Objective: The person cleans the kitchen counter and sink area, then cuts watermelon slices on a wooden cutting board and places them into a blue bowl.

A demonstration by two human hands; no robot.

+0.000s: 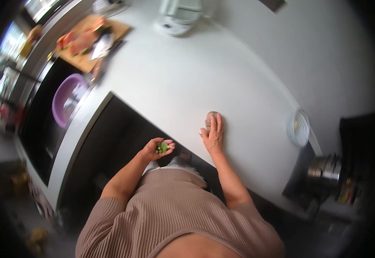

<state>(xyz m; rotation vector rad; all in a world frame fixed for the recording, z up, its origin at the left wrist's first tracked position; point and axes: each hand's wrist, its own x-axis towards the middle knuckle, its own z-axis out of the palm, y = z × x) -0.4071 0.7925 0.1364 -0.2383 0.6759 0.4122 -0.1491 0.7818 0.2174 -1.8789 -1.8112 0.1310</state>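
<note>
My left hand (153, 150) is palm up just off the counter's front edge. Small green leaf scraps (163, 147) lie in its cupped palm, with the fingers curled around them. On the white countertop (187, 84), my right hand (214, 135) presses down on a crumpled greyish-brown cloth (210, 116). The fingers cover part of the cloth, so its full shape is hidden.
To the left, a purple basin (58, 108) sits in the dark sink. A wooden cutting board (85, 66) carries cut watermelon (84, 40) and a cleaver (103, 47). A pale green kitchen appliance (177, 19) stands at the back, a glass bowl (298, 129) at the right, near a metal pot (326, 172).
</note>
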